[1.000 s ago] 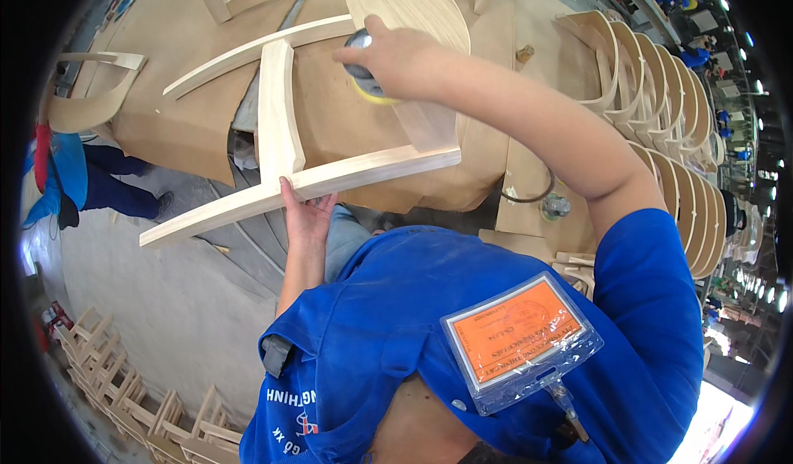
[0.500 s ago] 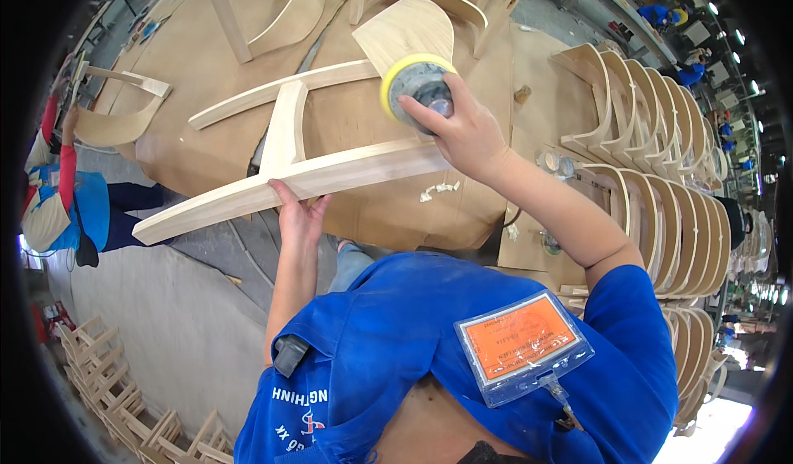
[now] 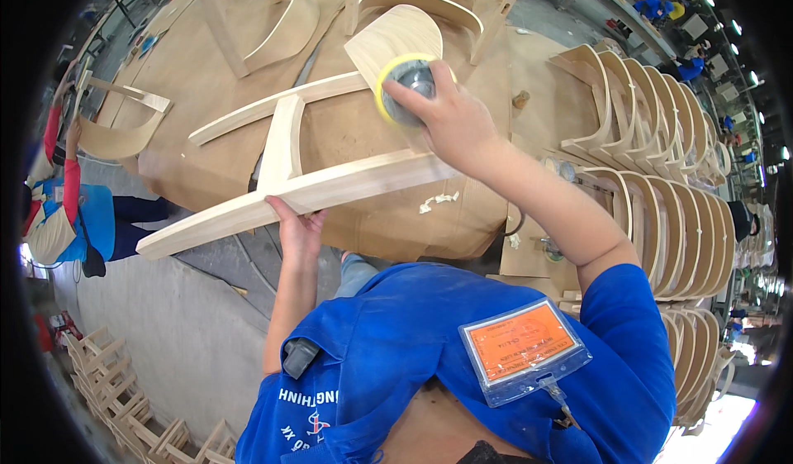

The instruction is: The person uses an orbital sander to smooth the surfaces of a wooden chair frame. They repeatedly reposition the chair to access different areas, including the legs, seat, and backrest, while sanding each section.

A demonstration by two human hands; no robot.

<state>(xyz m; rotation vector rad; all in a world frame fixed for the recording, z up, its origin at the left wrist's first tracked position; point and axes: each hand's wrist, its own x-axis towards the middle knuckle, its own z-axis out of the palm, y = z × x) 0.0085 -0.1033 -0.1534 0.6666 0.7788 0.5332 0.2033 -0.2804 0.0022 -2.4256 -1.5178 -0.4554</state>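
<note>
The right hand (image 3: pixel 450 117) has its grip closed over a round sander (image 3: pixel 405 92) with a grey body and a yellow pad rim; the fingers wrap the top of the tool and hold it firmly. Under this grip the sander presses on the curved back piece of an unfinished wooden chair frame (image 3: pixel 281 162), which lies tilted above the big round wooden surface (image 3: pixel 396 216).

The left hand (image 3: pixel 299 228) is below and to the left of the sander. Its grip is pressed from under against the long lower rail of the chair frame, fingers curled around the edge of the rail, so the frame is supported between both hands.

Just below the right grip, some pale wood scraps (image 3: pixel 438 203) lie on the surface. To the right of the right grip stands a long row of bent plywood chair parts (image 3: pixel 661 183), stacked one close behind another. Far above the grips, another chair frame (image 3: pixel 248 18) rests on the surface. Far to the left of the left grip, another person in blue and red clothes (image 3: pixel 70 216) is at the edge of the view. An orange badge in a clear holder (image 3: pixel 520 352) hangs on the blue work shirt.
</note>
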